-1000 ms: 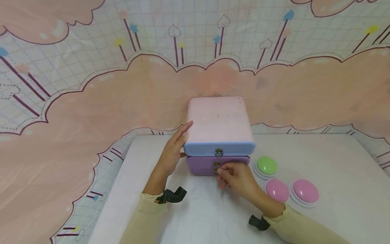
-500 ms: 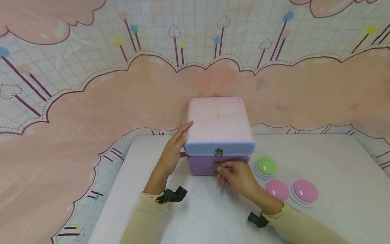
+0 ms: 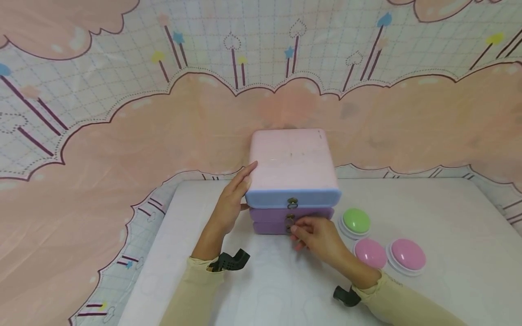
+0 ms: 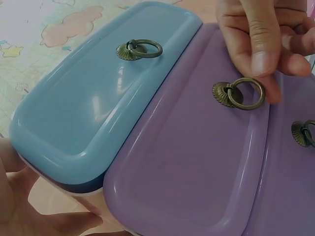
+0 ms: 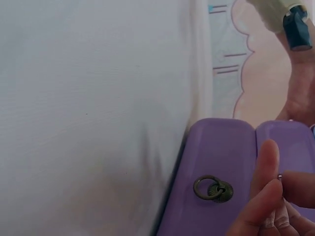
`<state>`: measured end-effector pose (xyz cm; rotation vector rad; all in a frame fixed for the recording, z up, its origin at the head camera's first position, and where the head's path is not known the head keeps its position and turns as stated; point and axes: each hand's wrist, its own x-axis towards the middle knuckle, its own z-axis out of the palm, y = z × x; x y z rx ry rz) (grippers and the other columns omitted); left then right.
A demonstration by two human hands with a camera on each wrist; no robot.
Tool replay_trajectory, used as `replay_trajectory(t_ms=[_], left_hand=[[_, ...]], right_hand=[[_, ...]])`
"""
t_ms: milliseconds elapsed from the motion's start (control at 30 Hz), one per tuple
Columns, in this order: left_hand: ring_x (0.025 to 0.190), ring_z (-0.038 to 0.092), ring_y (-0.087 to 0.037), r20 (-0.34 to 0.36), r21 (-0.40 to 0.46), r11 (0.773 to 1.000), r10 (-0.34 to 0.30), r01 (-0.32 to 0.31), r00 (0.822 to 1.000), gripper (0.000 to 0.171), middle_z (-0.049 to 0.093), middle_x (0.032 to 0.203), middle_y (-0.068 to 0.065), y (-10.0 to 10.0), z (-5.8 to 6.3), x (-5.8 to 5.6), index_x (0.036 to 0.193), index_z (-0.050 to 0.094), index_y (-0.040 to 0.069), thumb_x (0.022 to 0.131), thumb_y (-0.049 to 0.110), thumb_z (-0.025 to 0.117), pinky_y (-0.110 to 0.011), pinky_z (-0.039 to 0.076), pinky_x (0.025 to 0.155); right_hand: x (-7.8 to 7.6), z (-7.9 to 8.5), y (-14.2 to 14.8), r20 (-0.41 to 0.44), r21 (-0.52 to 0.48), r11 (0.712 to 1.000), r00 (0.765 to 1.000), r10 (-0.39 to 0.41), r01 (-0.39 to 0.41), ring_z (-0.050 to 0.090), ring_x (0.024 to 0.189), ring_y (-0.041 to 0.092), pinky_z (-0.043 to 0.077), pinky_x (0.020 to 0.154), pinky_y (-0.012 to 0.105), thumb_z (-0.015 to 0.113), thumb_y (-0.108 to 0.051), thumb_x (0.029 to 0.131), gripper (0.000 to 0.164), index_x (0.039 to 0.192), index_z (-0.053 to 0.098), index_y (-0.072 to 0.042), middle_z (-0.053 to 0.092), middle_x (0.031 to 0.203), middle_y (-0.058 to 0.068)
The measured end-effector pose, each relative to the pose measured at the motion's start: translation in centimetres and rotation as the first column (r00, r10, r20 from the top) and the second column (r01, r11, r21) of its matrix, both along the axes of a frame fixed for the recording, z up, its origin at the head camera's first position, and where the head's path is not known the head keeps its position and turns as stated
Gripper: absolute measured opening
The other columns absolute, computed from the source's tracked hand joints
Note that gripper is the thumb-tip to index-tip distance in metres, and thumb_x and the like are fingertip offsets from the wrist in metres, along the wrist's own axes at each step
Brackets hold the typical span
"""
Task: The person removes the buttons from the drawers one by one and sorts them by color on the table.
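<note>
A small pink cabinet [image 3: 291, 158] holds a light blue top drawer [image 3: 269, 199] and two purple drawers below, each with a brass ring pull. My left hand [image 3: 229, 203] braces the cabinet's left side, fingers straight up along it to the top edge. At the middle purple drawer [image 4: 192, 142], the thumb and fingertips of my right hand [image 3: 320, 237] pinch the edge of its ring pull [image 4: 246, 93]. From the right wrist only a glint of metal shows between those fingertips. Beside them, the lower drawer's ring [image 5: 205, 188] hangs loose. All the drawers look pushed in.
To the right of the cabinet, a green push light [image 3: 356, 221] and two pink ones, the nearer pink push light [image 3: 370, 253] close by my right forearm, lie on the white table [image 3: 253, 290]. A patterned cloth backdrop [image 3: 204, 127] rises behind the cabinet.
The middle purple drawer's front has shifted back slightly, so the lower drawer's front now shows beneath it. Both hands have stayed nearly in place.
</note>
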<state>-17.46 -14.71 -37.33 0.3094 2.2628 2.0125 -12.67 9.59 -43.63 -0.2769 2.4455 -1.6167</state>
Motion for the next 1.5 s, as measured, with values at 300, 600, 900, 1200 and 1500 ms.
replay_trajectory(t_ms=[300, 600, 900, 1200, 1500], left_hand=[[0.149, 0.034, -0.036, -0.004, -0.004, 1.000, -0.001, 0.001, 1.000, 0.046, 0.024, 0.169, 0.006, -0.2, -0.2, -0.2, 0.155, 0.042, 0.039, 0.109, 0.043, 0.041, -0.073, 0.043, 0.102], [0.148, 0.036, -0.034, -0.007, 0.013, 1.000, -0.001, 0.001, 1.000, 0.046, 0.025, 0.168, 0.005, 0.0, 0.0, -0.1, 0.154, 0.043, 0.036, 0.109, 0.040, 0.042, -0.074, 0.043, 0.101], [0.149, 0.034, -0.034, -0.002, 0.014, 1.000, -0.008, 0.008, 1.000, 0.046, 0.025, 0.168, 0.006, 0.0, -0.2, -0.3, 0.154, 0.043, 0.037, 0.109, 0.041, 0.042, -0.074, 0.042, 0.102], [0.149, 0.035, -0.034, -0.002, 0.011, 1.000, -0.002, 0.002, 1.000, 0.046, 0.025, 0.168, 0.006, 0.1, 0.0, -0.1, 0.154, 0.044, 0.037, 0.108, 0.041, 0.043, -0.073, 0.043, 0.102], [0.148, 0.036, -0.035, -0.005, 0.012, 1.000, -0.004, 0.004, 1.000, 0.046, 0.024, 0.169, 0.005, 0.0, -0.1, -0.1, 0.155, 0.043, 0.037, 0.109, 0.041, 0.042, -0.073, 0.043, 0.102]], right_hand=[[0.2, -0.4, 0.5, 0.010, 0.049, 0.998, 1.000, 0.024, -0.025, 0.072, 0.064, 0.014, 0.053, 0.058, 0.024, 0.067, -0.016, 0.099, 0.030, 0.121, 0.068, 0.005, 0.078, 0.085, 0.009], [0.2, -0.9, 0.8, 0.048, 0.066, 0.997, 0.998, 0.033, -0.036, 0.072, 0.062, 0.015, 0.052, 0.057, 0.024, 0.068, -0.017, 0.098, 0.034, 0.123, 0.067, 0.006, 0.078, 0.084, 0.011], [-0.1, -2.1, 0.6, 0.130, -0.043, 0.997, 0.989, 0.071, -0.065, 0.073, 0.063, 0.020, 0.055, 0.058, 0.030, 0.068, -0.013, 0.096, 0.040, 0.125, 0.060, 0.013, 0.077, 0.085, 0.016], [-0.2, -2.9, -0.4, 0.131, -0.097, 0.995, 0.990, 0.044, -0.031, 0.073, 0.060, 0.025, 0.054, 0.053, 0.031, 0.062, -0.010, 0.100, 0.023, 0.108, 0.064, 0.011, 0.076, 0.079, 0.015], [0.1, -3.3, -1.3, 0.140, -0.089, 0.994, 0.989, -0.046, 0.059, 0.071, 0.054, 0.023, 0.054, 0.049, 0.033, 0.058, -0.004, 0.101, 0.014, 0.097, 0.064, 0.007, 0.074, 0.074, 0.011]])
